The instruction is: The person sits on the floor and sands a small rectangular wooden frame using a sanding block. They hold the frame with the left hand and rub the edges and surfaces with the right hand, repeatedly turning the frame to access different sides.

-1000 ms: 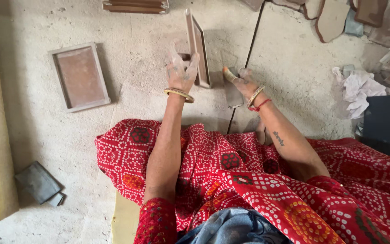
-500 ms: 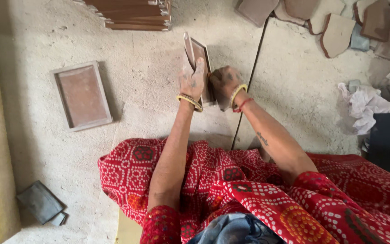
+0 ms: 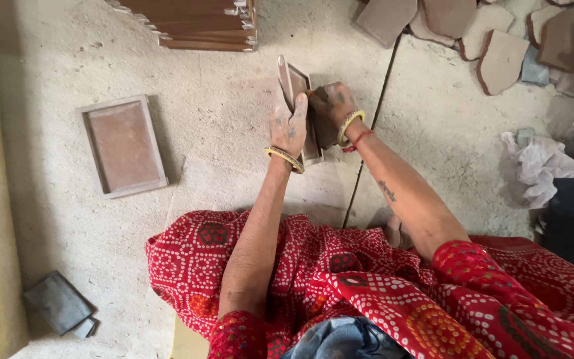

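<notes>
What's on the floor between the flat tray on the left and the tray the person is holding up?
Nothing: in the head view, only bare dusty floor separates the flat tray from the held tray.

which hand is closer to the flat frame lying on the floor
Left. The left hand holds the upright frame, with dusty floor between it and the flat frame. The right hand sits on the upright frame's far side, farther away.

Red white-dotted cloth (image 3: 367, 279), reddish-brown tray (image 3: 124, 146)
</notes>
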`<state>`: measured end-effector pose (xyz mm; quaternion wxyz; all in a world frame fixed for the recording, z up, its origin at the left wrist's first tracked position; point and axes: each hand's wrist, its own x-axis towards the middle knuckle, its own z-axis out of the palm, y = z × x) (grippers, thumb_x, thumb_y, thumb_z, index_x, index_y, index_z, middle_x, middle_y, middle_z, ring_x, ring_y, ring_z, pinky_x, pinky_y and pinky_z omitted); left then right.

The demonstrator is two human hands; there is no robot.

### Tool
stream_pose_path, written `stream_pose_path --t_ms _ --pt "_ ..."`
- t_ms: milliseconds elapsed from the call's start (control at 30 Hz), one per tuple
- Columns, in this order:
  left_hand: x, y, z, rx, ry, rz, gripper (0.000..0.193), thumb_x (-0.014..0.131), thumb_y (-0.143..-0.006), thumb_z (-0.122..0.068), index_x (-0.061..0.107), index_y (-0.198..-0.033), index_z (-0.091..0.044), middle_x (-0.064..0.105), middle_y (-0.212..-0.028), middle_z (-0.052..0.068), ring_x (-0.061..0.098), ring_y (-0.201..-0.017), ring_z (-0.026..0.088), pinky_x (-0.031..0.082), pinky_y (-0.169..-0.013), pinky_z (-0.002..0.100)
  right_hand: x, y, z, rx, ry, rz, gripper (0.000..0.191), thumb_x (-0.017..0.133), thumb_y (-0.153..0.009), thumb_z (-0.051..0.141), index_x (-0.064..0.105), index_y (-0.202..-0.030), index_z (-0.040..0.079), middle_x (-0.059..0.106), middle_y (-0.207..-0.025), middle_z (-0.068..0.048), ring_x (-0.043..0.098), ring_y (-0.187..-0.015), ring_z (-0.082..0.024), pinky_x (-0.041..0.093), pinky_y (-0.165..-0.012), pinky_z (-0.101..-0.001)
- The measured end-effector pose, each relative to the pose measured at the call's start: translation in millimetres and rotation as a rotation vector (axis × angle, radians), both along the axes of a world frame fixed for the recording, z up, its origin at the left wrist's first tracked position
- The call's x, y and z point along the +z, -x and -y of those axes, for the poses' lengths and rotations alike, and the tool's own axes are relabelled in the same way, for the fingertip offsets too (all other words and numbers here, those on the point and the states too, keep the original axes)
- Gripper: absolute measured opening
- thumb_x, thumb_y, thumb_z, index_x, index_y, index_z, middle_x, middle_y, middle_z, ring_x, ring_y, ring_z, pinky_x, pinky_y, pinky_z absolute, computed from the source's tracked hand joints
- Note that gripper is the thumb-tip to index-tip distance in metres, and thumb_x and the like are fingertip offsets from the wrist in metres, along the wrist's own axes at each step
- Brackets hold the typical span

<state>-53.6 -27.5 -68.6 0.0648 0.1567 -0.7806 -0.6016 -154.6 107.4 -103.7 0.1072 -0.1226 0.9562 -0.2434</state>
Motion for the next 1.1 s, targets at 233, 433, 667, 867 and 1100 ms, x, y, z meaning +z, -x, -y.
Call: stream_pose_path --t_ms 233,433,667,867,1100 --pt "-7 2 -4 0.024 0.033 0.006 0.068 0.056 -0.099 -0.043 0.046 -0.146 0.004 0.066 -0.128 0.029 0.062 -0.121 0.044 0.046 -0.105 0.045 2 35 10 0.546 -0.359 -0.389 0.021 0.061 -0.092 0.027 0.081 -0.094 0.020 0.077 -0.093 -0.010 0.071 -0.087 -0.035 0.055 -0.076 -0.0475" --pt "-17 5 2 0.031 0.026 -0.147 0.065 0.057 -0.104 -0.041 0.044 -0.147 0.006 0.060 -0.137 0.031 0.056 -0.128 0.045 0.043 -0.109 0.046 -10 -10 -12 0.236 0.015 0.068 0.036 0.058 -0.101 0.038 0.075 -0.090 0.008 0.069 -0.087 -0.019 0.068 -0.079 -0.033 0.055 -0.072 -0.0414" --pt "-13 3 -7 0.003 0.011 -0.124 0.067 0.058 -0.103 -0.042 0.041 -0.149 0.005 0.063 -0.133 0.028 0.061 -0.125 0.043 0.046 -0.106 0.045 -21 -98 -53 0.144 0.218 0.227 0.033 0.066 -0.096 0.026 0.066 -0.078 -0.002 0.062 -0.070 -0.022 0.061 -0.067 -0.032 0.050 -0.063 -0.0425" --pt "-7 -14 -1 0.004 -0.145 0.068 0.072 0.055 -0.096 -0.041 0.032 -0.152 -0.003 0.065 -0.125 0.026 0.066 -0.112 0.038 0.054 -0.093 0.045 -24 -119 -57 0.286 0.103 0.121 0.027 0.059 -0.099 0.025 0.071 -0.084 0.006 0.071 -0.081 -0.013 0.067 -0.067 -0.028 0.053 -0.063 -0.0404" --pt "6 -19 -13 -0.001 0.214 -0.048 0.052 0.059 -0.102 -0.038 0.056 -0.137 0.000 0.072 -0.113 0.028 0.065 -0.103 0.046 0.048 -0.092 0.051 -26 -47 -23 0.182 -0.008 0.028 0.024 0.062 -0.094 0.025 0.076 -0.086 0.007 0.071 -0.085 -0.018 0.069 -0.075 -0.033 0.055 -0.069 -0.0413"
